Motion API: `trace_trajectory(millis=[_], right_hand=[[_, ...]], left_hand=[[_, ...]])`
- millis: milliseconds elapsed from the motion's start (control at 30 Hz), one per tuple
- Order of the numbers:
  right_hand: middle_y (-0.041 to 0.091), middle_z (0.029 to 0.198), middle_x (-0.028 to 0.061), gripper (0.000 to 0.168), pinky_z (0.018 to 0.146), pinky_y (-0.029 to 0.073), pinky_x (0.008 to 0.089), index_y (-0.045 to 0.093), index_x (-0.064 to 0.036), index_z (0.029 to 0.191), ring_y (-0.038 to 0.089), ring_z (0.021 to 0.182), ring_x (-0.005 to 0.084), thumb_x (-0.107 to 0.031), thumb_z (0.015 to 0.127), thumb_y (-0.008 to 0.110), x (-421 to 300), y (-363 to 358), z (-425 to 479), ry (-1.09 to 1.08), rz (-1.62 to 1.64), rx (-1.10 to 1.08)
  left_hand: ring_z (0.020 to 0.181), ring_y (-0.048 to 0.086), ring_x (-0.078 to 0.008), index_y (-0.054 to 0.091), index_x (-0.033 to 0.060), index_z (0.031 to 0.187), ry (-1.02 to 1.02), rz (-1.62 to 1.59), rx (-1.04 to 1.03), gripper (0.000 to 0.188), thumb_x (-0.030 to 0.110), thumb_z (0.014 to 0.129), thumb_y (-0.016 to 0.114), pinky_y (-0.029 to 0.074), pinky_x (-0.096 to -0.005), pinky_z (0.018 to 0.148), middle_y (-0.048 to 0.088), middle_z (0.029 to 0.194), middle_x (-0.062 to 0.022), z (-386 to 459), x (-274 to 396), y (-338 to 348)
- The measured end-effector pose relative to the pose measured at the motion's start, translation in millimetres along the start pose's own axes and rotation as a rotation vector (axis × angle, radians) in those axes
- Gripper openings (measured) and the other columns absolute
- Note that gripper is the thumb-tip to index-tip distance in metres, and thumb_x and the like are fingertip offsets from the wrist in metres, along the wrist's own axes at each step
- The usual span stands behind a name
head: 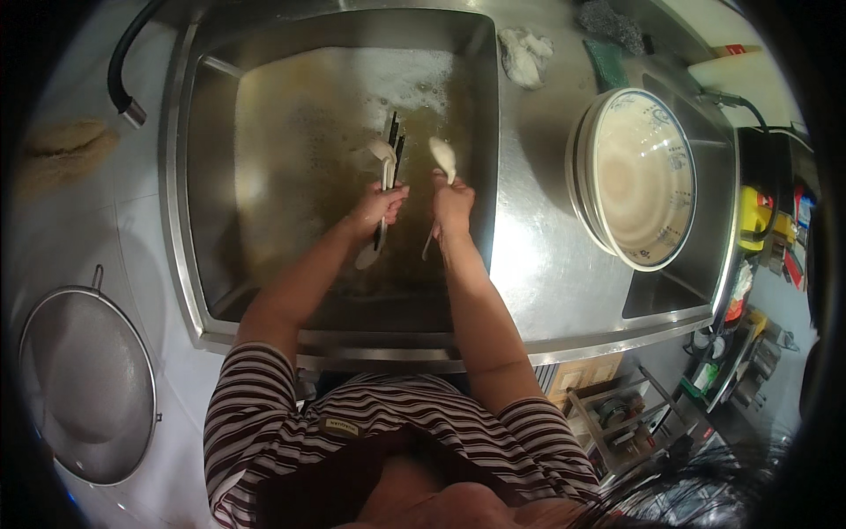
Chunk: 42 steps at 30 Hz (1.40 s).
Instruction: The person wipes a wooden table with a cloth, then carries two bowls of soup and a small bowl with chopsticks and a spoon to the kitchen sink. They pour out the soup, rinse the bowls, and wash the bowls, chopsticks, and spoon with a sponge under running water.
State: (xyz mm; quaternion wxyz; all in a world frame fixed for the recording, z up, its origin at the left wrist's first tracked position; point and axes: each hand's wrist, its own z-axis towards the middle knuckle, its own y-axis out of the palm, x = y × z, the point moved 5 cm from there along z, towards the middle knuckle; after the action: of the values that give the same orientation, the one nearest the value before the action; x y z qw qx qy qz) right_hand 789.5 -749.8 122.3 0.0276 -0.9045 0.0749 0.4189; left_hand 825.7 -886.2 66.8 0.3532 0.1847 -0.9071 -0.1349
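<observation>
Both hands are over a stainless steel sink (211, 264) holding murky, foamy water (297, 132). My left hand (382, 208) grips a bundle of black chopsticks (399, 149) together with pale soup spoons (382, 151). Another spoon-like end (367, 256) sticks out below that fist. My right hand (453, 206) is closed around a pale soup spoon (443, 156), its bowl pointing away from me. A thin pale handle (428, 243) shows beneath the right hand; whether it belongs to that same spoon I cannot tell. The hands are a short way apart.
Right of the basin, stacked large bowls (644, 178) rest by a second sink (667, 287). Behind are a crumpled white cloth or bag (525, 56), a green scouring pad (605, 64) and steel wool (611, 26). A black faucet hose (120, 73) and a mesh strainer (89, 390) are at left.
</observation>
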Motion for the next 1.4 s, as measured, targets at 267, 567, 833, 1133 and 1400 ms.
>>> trace_trajectory(millis=[267,567,833,1133,1400], right_hand=[[0.062,0.077,0.0097,0.026,0.065,0.049,0.0342,0.058,0.001,0.088,0.059,0.070,0.0189,-0.023,0.082,0.066,81.1,70.7,0.6,0.224,0.125,-0.373],[0.054,0.058,0.0083,0.009,0.050,0.047,0.0352,0.058,-0.001,0.077,0.053,0.049,0.0205,-0.009,0.082,0.060,65.0,60.5,76.8,0.151,0.000,-0.109],[0.063,0.085,0.0139,0.024,0.064,0.048,0.0378,0.060,-0.002,0.094,0.061,0.074,0.0254,-0.022,0.080,0.057,190.5,19.0,145.8,-0.188,-1.113,0.020],[0.061,0.105,0.0146,0.045,0.073,0.048,0.0374,0.058,-0.005,0.111,0.059,0.093,0.0276,-0.039,0.081,0.056,184.4,80.4,93.4,-0.004,-1.069,-0.206],[0.059,0.080,0.0129,0.028,0.056,0.046,0.0354,0.056,0.002,0.097,0.056,0.066,0.0219,-0.013,0.074,0.062,197.6,67.1,83.6,0.069,-0.382,-0.125]], left_hand=[[0.083,0.053,-0.0141,0.054,0.0031,0.103,0.312,0.765,-0.241,0.028,0.010,0.077,0.062,0.044,-0.0291,0.071,0.056,0.090,-0.0046,-36.9,7.1,-12.6],[0.102,0.052,-0.0255,0.052,0.0040,0.113,0.529,1.385,0.265,0.038,0.020,0.081,0.063,0.043,-0.0366,0.085,0.056,0.108,-0.0138,-4.9,-10.4,-167.5],[0.106,0.049,-0.0296,0.047,0.0005,0.119,-0.026,1.130,0.382,0.038,0.023,0.088,0.051,0.041,-0.0367,0.089,0.052,0.114,-0.0186,59.7,-59.2,-211.5],[0.105,0.052,-0.0289,0.053,0.0005,0.113,0.108,0.786,0.254,0.035,0.025,0.091,0.042,0.041,-0.0358,0.089,0.055,0.113,-0.0189,45.9,-81.2,-96.5],[0.097,0.058,-0.0278,0.059,0.0018,0.107,0.351,0.891,0.185,0.036,0.029,0.092,0.041,0.043,-0.0347,0.087,0.061,0.106,-0.0187,-0.8,-56.4,-73.5]])
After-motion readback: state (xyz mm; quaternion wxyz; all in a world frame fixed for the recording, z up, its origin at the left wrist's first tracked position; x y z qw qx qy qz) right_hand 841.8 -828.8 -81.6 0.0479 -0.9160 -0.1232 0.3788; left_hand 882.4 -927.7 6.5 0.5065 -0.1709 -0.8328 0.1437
